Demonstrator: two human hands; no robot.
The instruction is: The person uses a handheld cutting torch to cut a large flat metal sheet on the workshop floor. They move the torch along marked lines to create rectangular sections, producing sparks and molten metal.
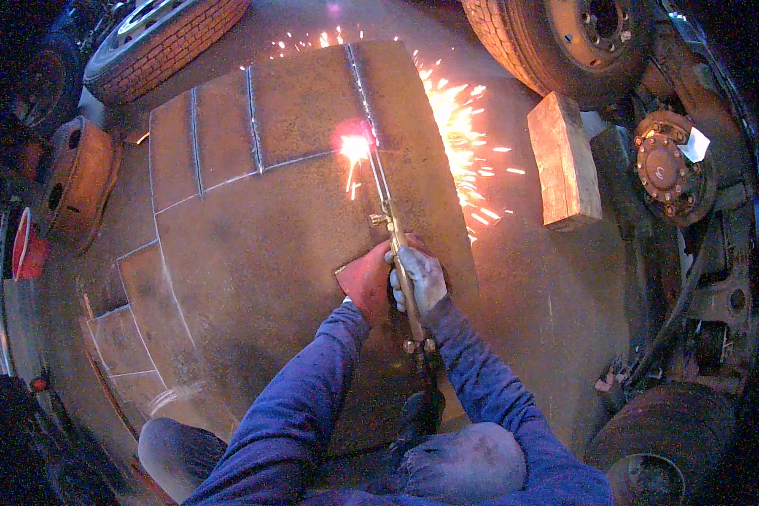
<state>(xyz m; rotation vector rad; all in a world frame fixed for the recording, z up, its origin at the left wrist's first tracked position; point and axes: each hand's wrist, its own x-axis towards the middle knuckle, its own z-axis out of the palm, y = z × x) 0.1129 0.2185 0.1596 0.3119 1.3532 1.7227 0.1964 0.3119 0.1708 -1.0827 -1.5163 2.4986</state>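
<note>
Sitting right of the plate (pixel 261 228): wooden block (pixel 558 156); wheel (pixel 519 51) beyond.

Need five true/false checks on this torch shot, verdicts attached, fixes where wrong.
1. The right hand grips the torch. True.
2. The left hand rests on a tyre. False: it is at the torch.
3. Sparks show beyond the right edge of the plate. True.
4. The wooden block lies on the plate. False: it is off the plate, to its right.
5. Pale lines run across the plate. True.
</note>
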